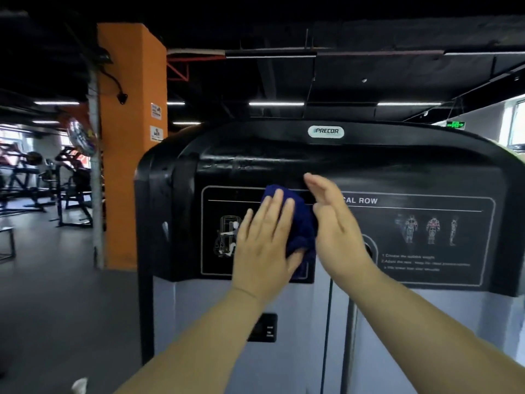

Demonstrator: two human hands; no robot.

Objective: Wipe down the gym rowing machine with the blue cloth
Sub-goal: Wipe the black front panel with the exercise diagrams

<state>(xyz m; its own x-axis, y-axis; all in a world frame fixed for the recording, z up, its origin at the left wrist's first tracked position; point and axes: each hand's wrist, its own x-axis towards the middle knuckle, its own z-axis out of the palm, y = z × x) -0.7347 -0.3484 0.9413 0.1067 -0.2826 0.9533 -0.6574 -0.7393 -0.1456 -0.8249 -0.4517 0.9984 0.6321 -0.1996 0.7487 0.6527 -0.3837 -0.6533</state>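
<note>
In the head view, the blue cloth [302,223] sits bunched against the instruction panel [426,245] of the rowing machine [369,157], at the centre of the frame. The left hand [264,243] presses it flat with straight, slightly spread fingers, and the right hand [333,226], fingers straight and close together, stands edge-on just beside the cloth's right side. The wipe would likely go best with the bunch spread flatter, even palm pressure, and overlapping sweeps toward the panel's uncovered right half.
</note>
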